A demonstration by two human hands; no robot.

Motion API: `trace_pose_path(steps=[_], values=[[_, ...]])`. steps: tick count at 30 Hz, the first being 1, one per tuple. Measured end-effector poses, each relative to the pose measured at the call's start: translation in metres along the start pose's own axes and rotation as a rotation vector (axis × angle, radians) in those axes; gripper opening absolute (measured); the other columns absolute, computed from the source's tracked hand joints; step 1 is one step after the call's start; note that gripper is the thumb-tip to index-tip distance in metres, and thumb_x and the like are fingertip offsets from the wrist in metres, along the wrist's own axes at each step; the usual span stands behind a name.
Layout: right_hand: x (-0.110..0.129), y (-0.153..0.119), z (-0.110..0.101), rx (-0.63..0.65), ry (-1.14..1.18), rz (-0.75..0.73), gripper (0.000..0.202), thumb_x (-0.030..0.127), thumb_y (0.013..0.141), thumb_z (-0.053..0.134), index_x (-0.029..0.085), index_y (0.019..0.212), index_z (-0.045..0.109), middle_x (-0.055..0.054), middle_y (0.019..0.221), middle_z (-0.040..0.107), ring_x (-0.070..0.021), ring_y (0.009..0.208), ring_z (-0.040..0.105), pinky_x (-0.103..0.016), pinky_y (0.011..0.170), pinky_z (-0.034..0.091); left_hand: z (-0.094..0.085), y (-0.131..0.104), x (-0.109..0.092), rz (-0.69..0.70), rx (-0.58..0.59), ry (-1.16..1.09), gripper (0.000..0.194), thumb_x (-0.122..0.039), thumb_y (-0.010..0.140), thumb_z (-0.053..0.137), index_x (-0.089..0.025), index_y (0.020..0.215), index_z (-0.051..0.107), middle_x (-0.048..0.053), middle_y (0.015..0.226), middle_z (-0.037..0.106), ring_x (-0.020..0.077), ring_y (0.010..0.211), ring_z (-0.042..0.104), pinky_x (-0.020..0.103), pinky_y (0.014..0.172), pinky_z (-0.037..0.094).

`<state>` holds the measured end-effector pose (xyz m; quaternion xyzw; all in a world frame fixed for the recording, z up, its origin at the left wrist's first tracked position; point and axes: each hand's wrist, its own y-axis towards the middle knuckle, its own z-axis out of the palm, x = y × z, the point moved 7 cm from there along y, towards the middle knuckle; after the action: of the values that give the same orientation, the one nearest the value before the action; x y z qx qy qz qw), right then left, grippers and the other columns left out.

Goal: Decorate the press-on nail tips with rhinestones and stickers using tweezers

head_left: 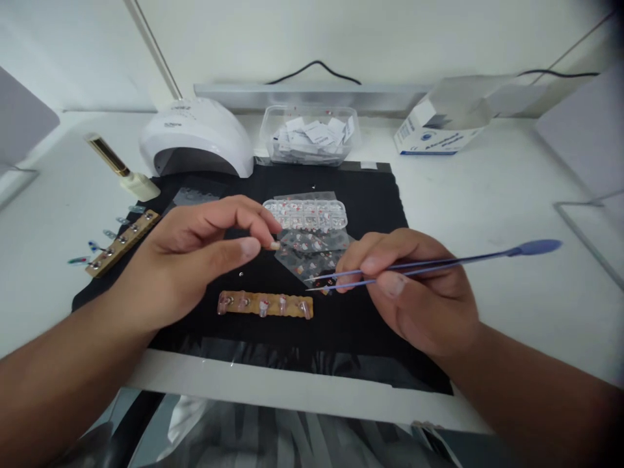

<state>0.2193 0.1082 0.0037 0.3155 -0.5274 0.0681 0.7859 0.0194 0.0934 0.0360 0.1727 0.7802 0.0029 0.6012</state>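
Observation:
My right hand point(414, 286) grips a pair of blue tweezers point(439, 264) between thumb and fingers. The tweezers' thin tips are slightly apart, pointing left over clear sticker sheets point(307, 242). My left hand point(199, 253) hovers over the black mat with fingers bent and the thumb apart from them; I see nothing held in it. Below and between the hands, a wooden nail stand point(258, 311) carries several pinkish false nails, some with small white decorations. A clear compartment case point(312, 213) of tiny charms lies just beyond my left fingertips, on top of the sheets.
A white nail lamp point(195, 136) stands at the back left, with a polish bottle point(139, 182) beside it. A second nail stand point(121, 244) is left of my left hand. Behind are a tub of packets point(312, 140) and an open pad box point(439, 127).

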Motion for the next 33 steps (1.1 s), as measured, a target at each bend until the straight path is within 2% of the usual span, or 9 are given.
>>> trace_pose_path(steps=[7,13,16,19,22,25,29,33], values=[[-0.005,0.002,0.001,-0.005,-0.029,-0.012,0.010,0.023,0.091,0.067,0.025,0.096,0.075,-0.002,0.079,0.070,-0.0154,0.069,0.067,-0.032,0.063,0.056,-0.007,0.014,0.017,-0.007,0.003,-0.093,0.015,-0.020,0.085,0.066,-0.026,0.089,0.079,0.000,0.101,0.073,0.0191,0.100,0.063,0.029,0.090,0.044],[-0.012,0.003,0.001,-0.012,-0.078,0.015,0.005,0.029,0.090,0.069,0.026,0.093,0.073,0.000,0.075,0.071,-0.0150,0.067,0.067,-0.030,0.061,0.057,-0.007,0.017,0.021,-0.019,0.015,-0.087,0.014,-0.021,0.082,0.067,-0.023,0.088,0.079,0.002,0.098,0.073,0.0175,0.096,0.064,0.030,0.090,0.044],[-0.012,0.001,0.003,-0.023,-0.166,-0.020,0.005,0.027,0.091,0.067,0.026,0.094,0.071,0.000,0.075,0.071,-0.0157,0.067,0.068,-0.031,0.060,0.057,-0.002,0.017,0.019,-0.041,0.045,-0.088,0.013,-0.022,0.080,0.068,-0.020,0.087,0.079,0.004,0.096,0.073,0.0188,0.093,0.065,0.031,0.087,0.046],[-0.002,-0.001,0.004,-0.064,-0.230,-0.134,0.005,0.024,0.091,0.067,0.025,0.092,0.071,0.000,0.075,0.069,-0.0156,0.067,0.067,-0.030,0.059,0.057,-0.002,0.015,0.009,-0.041,0.053,-0.105,0.014,-0.023,0.079,0.068,-0.018,0.086,0.078,0.004,0.095,0.073,0.0200,0.093,0.064,0.032,0.086,0.046],[0.013,-0.001,0.010,-0.073,-0.254,-0.223,0.007,0.023,0.090,0.066,0.027,0.093,0.072,0.001,0.074,0.068,-0.0160,0.067,0.066,-0.032,0.060,0.055,-0.011,0.008,-0.003,-0.036,0.049,-0.132,0.014,-0.023,0.081,0.068,-0.019,0.089,0.078,0.004,0.097,0.072,0.0190,0.092,0.063,0.031,0.085,0.044],[0.030,0.003,0.019,-0.086,-0.225,-0.251,0.010,0.023,0.090,0.067,0.028,0.095,0.074,-0.001,0.075,0.069,-0.0169,0.068,0.066,-0.033,0.062,0.055,-0.022,-0.006,-0.008,-0.047,0.082,-0.181,0.014,-0.022,0.081,0.069,-0.020,0.092,0.078,0.005,0.101,0.070,0.0186,0.094,0.061,0.030,0.085,0.043],[0.032,0.018,0.039,-0.122,-0.092,-0.200,0.005,0.026,0.089,0.069,0.026,0.090,0.074,0.000,0.074,0.071,-0.0150,0.066,0.067,-0.031,0.064,0.053,-0.030,-0.024,0.009,-0.094,0.105,-0.321,0.013,-0.022,0.079,0.071,-0.021,0.089,0.079,0.004,0.090,0.067,0.0150,0.083,0.059,0.026,0.077,0.041],[0.011,0.026,0.055,-0.172,-0.032,-0.180,0.006,0.028,0.092,0.067,0.028,0.090,0.072,0.003,0.075,0.070,-0.0124,0.066,0.066,-0.027,0.063,0.053,-0.030,-0.032,0.035,-0.125,0.083,-0.482,0.014,-0.029,0.079,0.068,-0.025,0.088,0.079,0.002,0.079,0.060,0.0119,0.069,0.052,0.025,0.066,0.038]])
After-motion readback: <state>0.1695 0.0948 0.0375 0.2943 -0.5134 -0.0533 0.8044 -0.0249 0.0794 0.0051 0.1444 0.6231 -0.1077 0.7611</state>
